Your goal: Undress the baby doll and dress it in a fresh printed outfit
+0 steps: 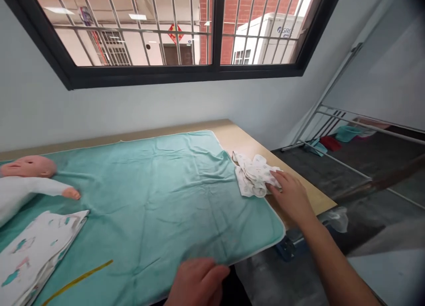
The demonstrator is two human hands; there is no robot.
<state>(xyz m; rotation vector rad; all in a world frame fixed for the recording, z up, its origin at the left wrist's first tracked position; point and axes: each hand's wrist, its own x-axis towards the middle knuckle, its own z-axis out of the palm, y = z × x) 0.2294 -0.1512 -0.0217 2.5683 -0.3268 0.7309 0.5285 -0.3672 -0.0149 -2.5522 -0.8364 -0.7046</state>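
Note:
At the right side of the table, my right hand (pixel 292 195) has its fingers on a crumpled white cloth (pixel 254 175) with small prints, pinching its right edge. The cloth lies partly over the border of a green sheet (pixel 172 191). My left hand (pixel 199 281) is at the front edge of the sheet, slightly blurred, fingers curled in with nothing seen in them. A baby doll (pixel 29 177) in white lies on its back at the far left. In front of it rests a folded white printed cloth (pixel 36 248), beside a yellow tape strip (pixel 79 279).
The wooden table (pixel 239 135) stands against a wall below a barred window (pixel 212 71). To the right, a metal frame (pixel 345 164) stands near the floor with coloured cloths (pixel 345 133) behind it. A clear plastic bag (pixel 337 219) hangs by the table's right corner.

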